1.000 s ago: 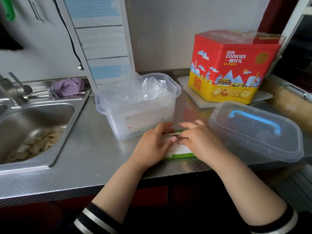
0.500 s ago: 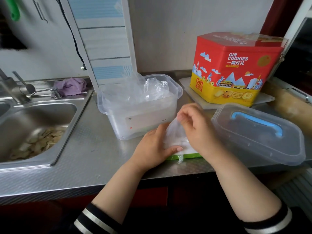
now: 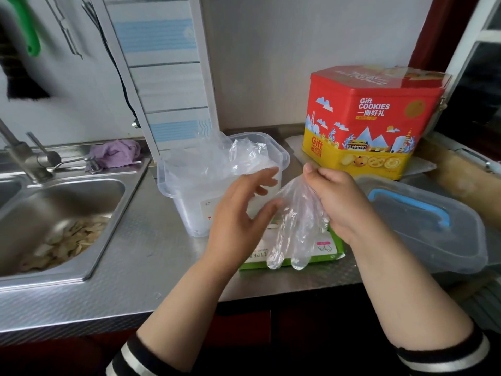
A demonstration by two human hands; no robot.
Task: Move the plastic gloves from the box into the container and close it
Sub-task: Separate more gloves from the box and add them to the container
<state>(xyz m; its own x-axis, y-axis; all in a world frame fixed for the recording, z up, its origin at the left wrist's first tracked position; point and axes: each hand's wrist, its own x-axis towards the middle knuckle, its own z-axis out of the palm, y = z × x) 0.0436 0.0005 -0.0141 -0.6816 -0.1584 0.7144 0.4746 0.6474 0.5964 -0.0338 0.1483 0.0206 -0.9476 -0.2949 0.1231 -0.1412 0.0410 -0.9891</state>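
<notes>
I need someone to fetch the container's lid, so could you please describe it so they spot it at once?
Start at the red and yellow Gift Cookies tin against the wall on the steel counter. Just in front of it, right of the person's right hand, lies the lid. It is flat, clear plastic, and alone has a blue handle.

Steel counter (image 3: 130,267) w/ sink (image 3: 54,213) at left; pale scraps (image 3: 67,240) in the basin. Faucet (image 3: 19,153) behind it, purple cloth (image 3: 115,153) on the sink ledge. Red & yellow "Gift COOKIES" tin (image 3: 371,120) at back right, on a white board (image 3: 418,166). Blue-striped panel (image 3: 168,77) leans vs wall. Green handle (image 3: 29,25) hangs top left.
</notes>
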